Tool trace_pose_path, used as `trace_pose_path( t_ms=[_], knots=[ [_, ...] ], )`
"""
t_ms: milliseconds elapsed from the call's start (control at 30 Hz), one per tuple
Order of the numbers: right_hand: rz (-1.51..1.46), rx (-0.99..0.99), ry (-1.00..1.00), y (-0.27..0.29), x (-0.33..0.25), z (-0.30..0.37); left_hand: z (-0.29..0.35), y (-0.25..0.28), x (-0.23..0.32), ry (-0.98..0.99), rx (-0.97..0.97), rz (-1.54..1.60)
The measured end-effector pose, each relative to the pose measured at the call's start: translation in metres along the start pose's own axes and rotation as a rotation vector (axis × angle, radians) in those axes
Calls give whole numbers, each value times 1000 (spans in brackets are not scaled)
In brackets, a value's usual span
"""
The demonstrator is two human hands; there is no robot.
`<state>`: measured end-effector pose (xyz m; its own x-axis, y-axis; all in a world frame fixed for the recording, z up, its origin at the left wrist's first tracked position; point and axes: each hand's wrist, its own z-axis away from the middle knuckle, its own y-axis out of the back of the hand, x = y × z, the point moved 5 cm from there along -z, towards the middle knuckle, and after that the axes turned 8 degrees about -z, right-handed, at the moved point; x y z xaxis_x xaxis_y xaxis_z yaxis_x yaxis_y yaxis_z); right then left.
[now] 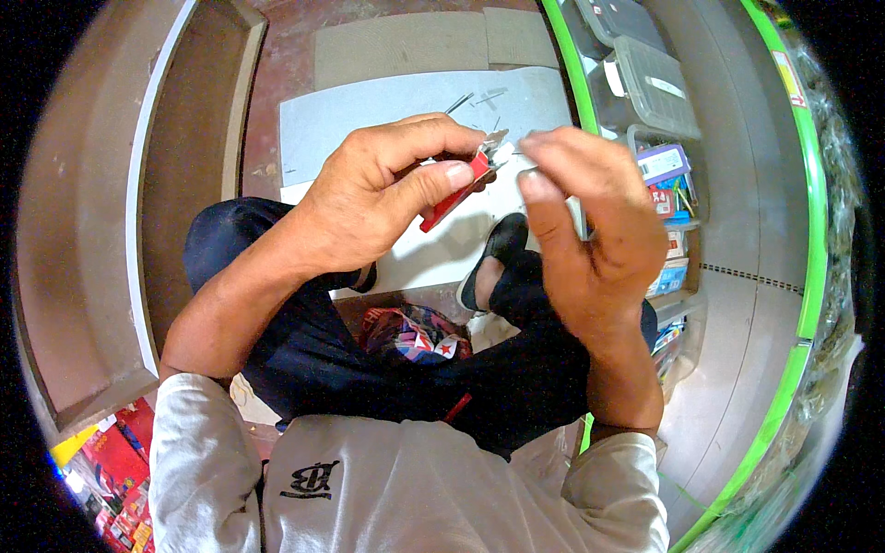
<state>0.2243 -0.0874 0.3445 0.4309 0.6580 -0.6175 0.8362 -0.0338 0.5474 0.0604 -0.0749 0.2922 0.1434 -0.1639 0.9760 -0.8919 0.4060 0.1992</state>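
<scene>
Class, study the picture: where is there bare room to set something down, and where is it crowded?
Bare room: the pale sheet's left part, between the cardboard and the left hand. Crowded: the sheet's right part, with thin pieces, and among the plastic bins.

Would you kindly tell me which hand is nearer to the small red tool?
Left: the left hand holds the small red tool, while the right hand is just to its right, not gripping it.

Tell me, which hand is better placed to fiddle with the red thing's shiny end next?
Probably the right hand. Its fingers are parted, seem to hold nothing, and are close beside the shiny metal end. The left hand is busy gripping the red thing.
</scene>
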Motion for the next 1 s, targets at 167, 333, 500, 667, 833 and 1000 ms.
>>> trace_pose_path(
  t_ms=[167,333,500,667,833,1000],
  knots=[
    [-495,-6,-504,0,20,-4,1,7,3,-36,61,-68],
    [-589,-227,-735,-35,25,14,1,21,-1,3,179,-2],
    [-654,-213,-656,-60,20,28,-1,20,-1,-46,303,112],
    [-561,-153,-556,-69,22,26,3,20,-4,-3,286,169],
    [-524,-196,-522,-70,19,25,5,21,3,9,107,59],
    [-509,-348,-587,-55,22,14,0,28,7,27,80,32]
  ],
)
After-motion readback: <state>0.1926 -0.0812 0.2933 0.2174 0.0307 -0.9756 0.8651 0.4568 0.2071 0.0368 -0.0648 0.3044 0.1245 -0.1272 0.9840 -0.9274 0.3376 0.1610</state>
